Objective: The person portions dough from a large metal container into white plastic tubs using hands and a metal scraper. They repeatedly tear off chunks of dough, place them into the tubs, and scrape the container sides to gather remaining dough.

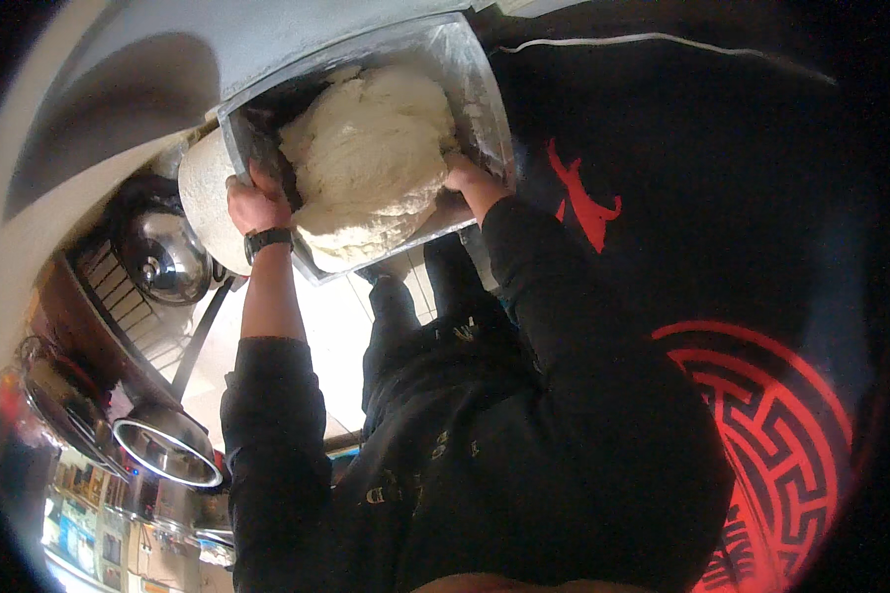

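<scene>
A large pale mass of dough (371,158) with a rough surface fills much of a rectangular metal tub (480,104), whose walls are dusted with flour. My left hand (257,206), with a dark watch at the wrist, is closed on the tub's left rim, its thumb over the wall. Inside the tub, my right hand (463,178) is at the dough's right edge with its fingers curled against it; the fingertips are hidden by the dough. Both forearms wear dark sleeves.
Left of the tub is a round pale container (208,198). Beyond it, a shiny domed metal lid (173,262) rests by a slatted rack. A metal bowl (168,450) stands lower left. To the right rises a dark surface with red designs (791,435); a white cable (653,38) runs above.
</scene>
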### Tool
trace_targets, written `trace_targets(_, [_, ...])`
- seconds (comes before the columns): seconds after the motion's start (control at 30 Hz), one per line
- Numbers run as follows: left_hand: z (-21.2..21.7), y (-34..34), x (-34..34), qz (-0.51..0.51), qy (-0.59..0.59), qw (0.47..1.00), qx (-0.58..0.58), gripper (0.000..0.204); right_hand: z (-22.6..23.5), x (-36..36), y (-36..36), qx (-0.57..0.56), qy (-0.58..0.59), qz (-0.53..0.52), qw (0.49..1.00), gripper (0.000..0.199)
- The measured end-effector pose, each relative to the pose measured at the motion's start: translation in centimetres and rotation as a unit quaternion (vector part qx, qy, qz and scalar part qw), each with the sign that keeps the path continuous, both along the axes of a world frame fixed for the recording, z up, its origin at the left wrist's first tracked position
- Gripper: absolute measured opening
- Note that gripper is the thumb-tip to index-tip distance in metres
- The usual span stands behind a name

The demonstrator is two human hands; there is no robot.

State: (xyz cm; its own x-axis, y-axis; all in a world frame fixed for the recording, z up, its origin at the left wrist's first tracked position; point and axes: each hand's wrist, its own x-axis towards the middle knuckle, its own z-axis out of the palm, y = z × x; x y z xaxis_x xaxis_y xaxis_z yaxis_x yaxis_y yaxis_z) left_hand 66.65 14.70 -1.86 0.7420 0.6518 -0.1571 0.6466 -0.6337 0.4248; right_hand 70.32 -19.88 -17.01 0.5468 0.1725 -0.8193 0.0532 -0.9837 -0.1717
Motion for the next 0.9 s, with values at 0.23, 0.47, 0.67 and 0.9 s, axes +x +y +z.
trace_targets(0.23, [-2.3, 1.1, -0.5, -0.008, 0.013, 1.0, -0.001, 0.048, 11.8, 1.8, 1.2, 0.079, 0.08, 0.003, 0.994, 0.039])
trace_targets(0.47, [-2.2, 0.5, 0.6, -0.006, 0.009, 1.0, 0.004, 0.047, 14.9, -2.8, 6.2, 0.112, -0.171, -0.069, 0.976, 0.087])
trace_targets(0.67, [-1.4, 0.2, 0.1, -0.006, 0.005, 1.0, 0.001, 0.047, 9.6, -3.6, 6.8, 0.014, -0.242, -0.238, 0.941, 0.091])
trace_targets(0.9, [-0.3, 0.4, -0.5, -0.008, -0.017, 1.0, 0.016, 0.049, 5.4, -2.4, 5.8, 0.018, -0.186, -0.28, 0.942, 0.072])
